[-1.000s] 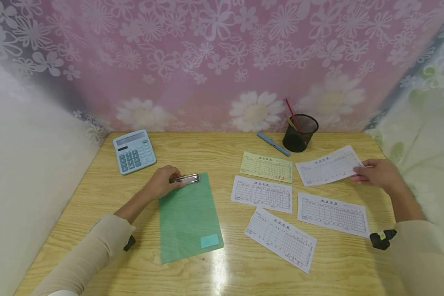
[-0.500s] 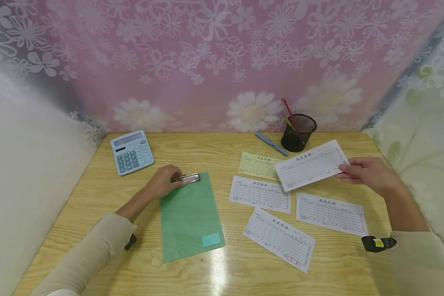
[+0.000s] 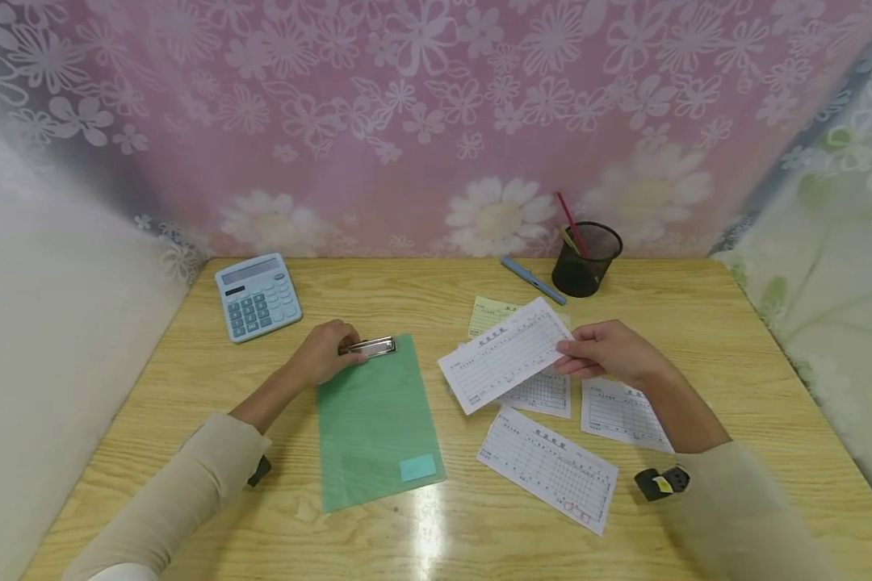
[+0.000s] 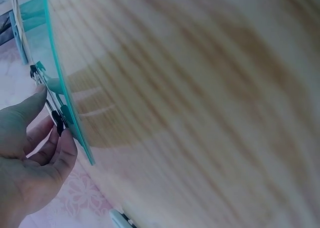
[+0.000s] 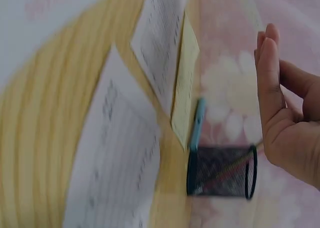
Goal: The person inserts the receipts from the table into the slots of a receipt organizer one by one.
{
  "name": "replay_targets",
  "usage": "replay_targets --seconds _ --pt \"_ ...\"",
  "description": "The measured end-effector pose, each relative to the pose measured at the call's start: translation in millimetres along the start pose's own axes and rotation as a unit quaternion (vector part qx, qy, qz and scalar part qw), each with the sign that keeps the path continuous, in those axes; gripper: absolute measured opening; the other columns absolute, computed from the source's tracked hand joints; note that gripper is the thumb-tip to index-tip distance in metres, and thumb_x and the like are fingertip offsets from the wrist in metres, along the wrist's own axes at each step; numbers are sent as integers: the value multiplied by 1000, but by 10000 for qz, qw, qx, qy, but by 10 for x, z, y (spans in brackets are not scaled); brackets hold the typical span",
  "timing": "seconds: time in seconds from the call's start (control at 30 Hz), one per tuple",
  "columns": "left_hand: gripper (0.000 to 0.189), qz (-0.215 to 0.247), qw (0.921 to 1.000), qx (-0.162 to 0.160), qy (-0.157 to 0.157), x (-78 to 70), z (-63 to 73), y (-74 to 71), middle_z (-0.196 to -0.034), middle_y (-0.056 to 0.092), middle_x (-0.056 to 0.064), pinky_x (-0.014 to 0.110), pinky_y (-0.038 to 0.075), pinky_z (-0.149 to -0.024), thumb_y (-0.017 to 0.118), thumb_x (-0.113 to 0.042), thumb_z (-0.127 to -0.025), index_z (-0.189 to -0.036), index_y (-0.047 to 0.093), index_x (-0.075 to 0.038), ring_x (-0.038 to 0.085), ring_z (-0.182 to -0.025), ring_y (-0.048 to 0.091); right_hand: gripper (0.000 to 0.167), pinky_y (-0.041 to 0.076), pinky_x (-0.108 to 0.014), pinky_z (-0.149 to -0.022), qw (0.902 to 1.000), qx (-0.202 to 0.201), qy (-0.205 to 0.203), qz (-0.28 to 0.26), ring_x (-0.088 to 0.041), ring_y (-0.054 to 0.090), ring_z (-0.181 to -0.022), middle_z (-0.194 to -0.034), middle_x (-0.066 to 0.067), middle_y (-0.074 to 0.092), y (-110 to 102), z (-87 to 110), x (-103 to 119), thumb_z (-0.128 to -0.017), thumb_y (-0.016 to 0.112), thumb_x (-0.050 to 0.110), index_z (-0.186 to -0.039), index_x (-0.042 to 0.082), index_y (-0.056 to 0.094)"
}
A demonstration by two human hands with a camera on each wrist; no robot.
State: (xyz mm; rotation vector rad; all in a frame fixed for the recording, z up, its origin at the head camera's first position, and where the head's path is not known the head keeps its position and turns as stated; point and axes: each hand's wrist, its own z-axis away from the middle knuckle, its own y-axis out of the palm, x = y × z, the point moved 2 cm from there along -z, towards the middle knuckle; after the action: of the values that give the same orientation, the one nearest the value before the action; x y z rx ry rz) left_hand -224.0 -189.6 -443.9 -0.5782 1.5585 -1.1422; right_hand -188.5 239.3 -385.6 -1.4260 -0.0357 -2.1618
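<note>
At the left of the head view my left hand grips the metal clip of a green clipboard, which has a small blue label near its lower corner. The left wrist view has the thumb and fingers round the clip. My right hand pinches a white receipt slip by its right end, tilted above the other slips. Below it, a yellow slip and a white slip are partly covered. Another white slip lies nearer the front. My forearm partly hides one more slip.
A light blue calculator sits at the back left of the wooden table. Towards the back right stand a black mesh pen holder, containing a red pencil, and a blue pen lying beside it. Flowered curtains border the table.
My right hand has lifted the white slip from the right side and carried it left, over the yellow and white slips. My left hand keeps its hold on the clip.
</note>
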Motion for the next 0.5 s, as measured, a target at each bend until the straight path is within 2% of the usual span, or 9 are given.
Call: replay_targets --seconds 0.23,0.4,0.5 --pt "29 13 10000 -1 39 -25 9 -13 -94 63 9 35 47 -71 72 -27 -84 -100 66 -4 19 -80 55 18 56 -32 -79 9990 318 22 -316 -21 71 -91 -93 -11 74 453 -196 100 -97 54 12 -98 -6 58" --pt "29 -79 10000 -25 21 -27 8 -9 -92 63 9 34 46 -71 73 -27 -83 -99 66 -4 18 -79 55 21 57 -30 -75 9985 382 185 -356 -20 73 -84 -90 -14 73 834 -356 161 -95 56 10 -104 -9 60" --pt "29 -157 9999 -18 44 -31 7 -6 -92 62 9 34 46 -70 73 -27 -84 -99 66 -3 18 -78 54 17 58 -31 -73 9976 346 366 -466 -21 73 -80 -88 -15 73 1060 -459 190 -94 57 9 -100 -7 61"
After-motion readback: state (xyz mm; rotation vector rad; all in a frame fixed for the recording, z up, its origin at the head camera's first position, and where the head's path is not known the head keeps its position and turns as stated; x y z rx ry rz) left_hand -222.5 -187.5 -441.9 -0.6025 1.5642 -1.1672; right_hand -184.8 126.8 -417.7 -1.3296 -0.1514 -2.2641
